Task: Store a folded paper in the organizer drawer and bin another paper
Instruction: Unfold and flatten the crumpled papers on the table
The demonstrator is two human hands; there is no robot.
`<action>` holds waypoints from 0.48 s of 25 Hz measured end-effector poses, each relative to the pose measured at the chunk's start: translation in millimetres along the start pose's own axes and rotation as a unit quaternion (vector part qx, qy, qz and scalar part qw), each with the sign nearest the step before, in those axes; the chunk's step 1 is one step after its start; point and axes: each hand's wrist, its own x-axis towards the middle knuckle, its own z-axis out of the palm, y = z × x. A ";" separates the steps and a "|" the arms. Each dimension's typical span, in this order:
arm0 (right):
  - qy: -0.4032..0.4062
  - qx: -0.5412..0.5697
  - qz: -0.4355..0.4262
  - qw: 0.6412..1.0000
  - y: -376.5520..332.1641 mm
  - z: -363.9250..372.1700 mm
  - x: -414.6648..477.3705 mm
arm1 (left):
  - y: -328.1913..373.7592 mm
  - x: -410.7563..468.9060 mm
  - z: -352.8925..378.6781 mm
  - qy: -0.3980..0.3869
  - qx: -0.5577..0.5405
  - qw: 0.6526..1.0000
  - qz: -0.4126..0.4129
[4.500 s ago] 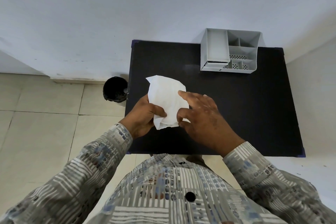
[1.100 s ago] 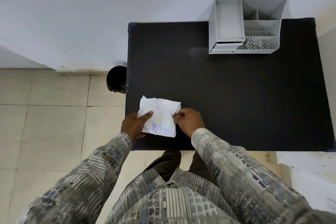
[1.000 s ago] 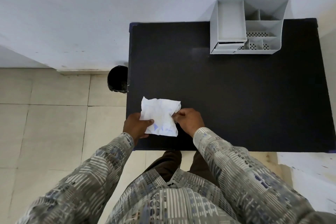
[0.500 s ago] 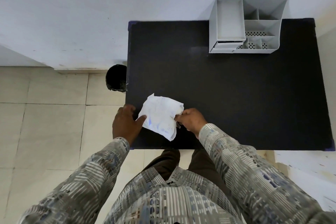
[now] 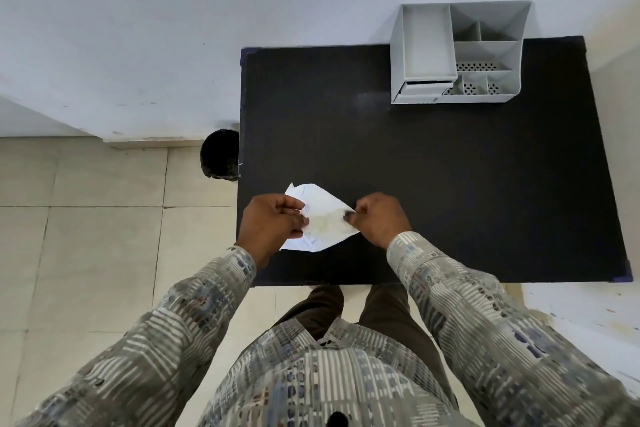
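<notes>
I have both hands, left hand (image 5: pixel 273 224) and right hand (image 5: pixel 379 217), pinched on the paper (image 5: pixel 320 222) over the near table (image 5: pixel 450 184); I should crease squarely, small enough for the drawer (image 5: pixel 420 89).

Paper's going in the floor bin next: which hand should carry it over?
Left, probably. The black bin sits on the floor off the table's left edge, nearest the left hand, which already grips the paper.

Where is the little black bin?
In the head view, the black bin stands on the tiled floor, pushed against the left edge of the black table, near the wall and up-left of the left hand.
</notes>
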 end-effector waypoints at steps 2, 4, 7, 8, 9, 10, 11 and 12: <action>0.015 0.044 -0.003 0.999 1.5 -1.2 -5.2 | 1.7 -3.0 -1.7 -0.005 -0.012 1.000 -0.005; 0.030 0.106 -0.020 0.994 -0.7 1.8 -14.9 | 2.2 -4.8 1.4 -0.001 -0.022 1.000 -0.005; 0.077 0.113 -0.054 0.989 -2.8 17.0 -26.5 | 0.2 -5.6 10.9 0.021 -0.012 1.000 -0.006; 0.078 0.109 -0.048 0.990 -2.8 23.2 -26.1 | -0.9 -5.5 14.5 0.026 -0.009 1.000 -0.009; 0.064 0.101 -0.032 0.992 -3.7 28.7 -25.0 | -2.4 -5.4 17.9 0.029 -0.007 0.999 -0.013; 0.047 0.094 -0.012 0.994 -4.5 34.6 -23.8 | -3.7 -5.1 21.7 0.031 -0.007 0.999 -0.017; 0.042 0.088 0.005 0.995 -3.9 39.5 -22.5 | -4.6 -4.7 26.4 0.032 -0.007 0.999 -0.022; 0.058 0.088 0.008 0.994 -3.7 42.2 -21.8 | -5.6 -4.8 30.6 0.036 -0.007 0.999 -0.026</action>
